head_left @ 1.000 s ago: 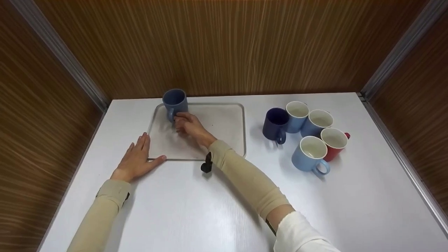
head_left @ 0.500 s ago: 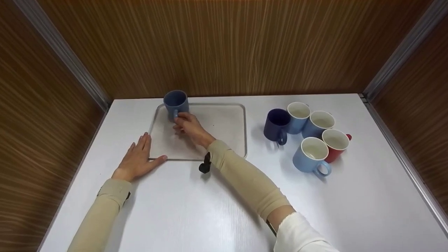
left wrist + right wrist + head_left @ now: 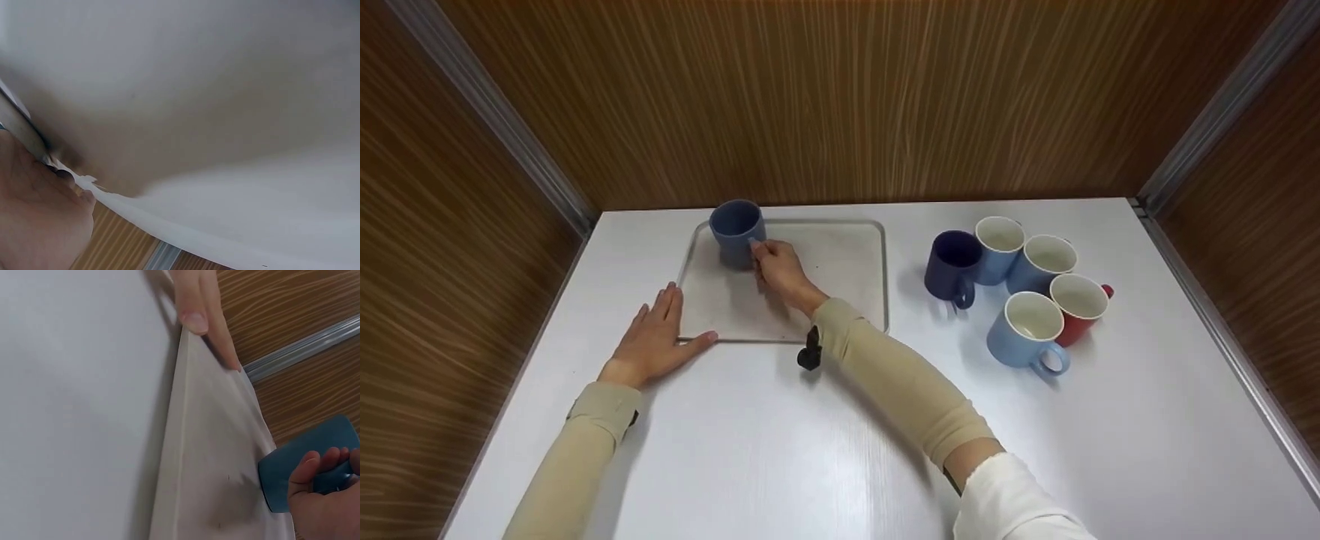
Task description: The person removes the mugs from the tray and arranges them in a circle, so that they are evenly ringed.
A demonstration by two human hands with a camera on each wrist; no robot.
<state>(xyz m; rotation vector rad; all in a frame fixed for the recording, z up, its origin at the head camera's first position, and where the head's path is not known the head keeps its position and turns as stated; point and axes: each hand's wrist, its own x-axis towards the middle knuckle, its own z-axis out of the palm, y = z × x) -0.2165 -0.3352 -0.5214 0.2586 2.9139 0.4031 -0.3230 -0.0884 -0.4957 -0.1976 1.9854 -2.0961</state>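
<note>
A greyish-blue mug (image 3: 733, 241) stands upright at the back left corner of a pale, rimmed tray (image 3: 840, 285). My right hand (image 3: 781, 271) grips its handle, which faces front right. In the right wrist view, fingers and thumb curl round the handle of that mug (image 3: 284, 467), and its base appears to be on the tray. At the tray's front left corner, my left hand (image 3: 651, 343) lies with straight fingers along the left edge and the thumb along the front edge. The left wrist view shows only part of that hand (image 3: 39, 208) beside the tray edge.
On the right of the white table (image 3: 780, 442) several mugs stand upright close together: a dark navy mug (image 3: 945, 274), a light blue mug (image 3: 1009, 341), a red mug (image 3: 1072, 330) and two more blue ones behind. Wood-grain panels (image 3: 840, 105) enclose the back and sides.
The mug's handle has turned from front left to front right, and the mug has shifted slightly toward the front. My right hand has swung right with the handle; the left hand has stayed put.
</note>
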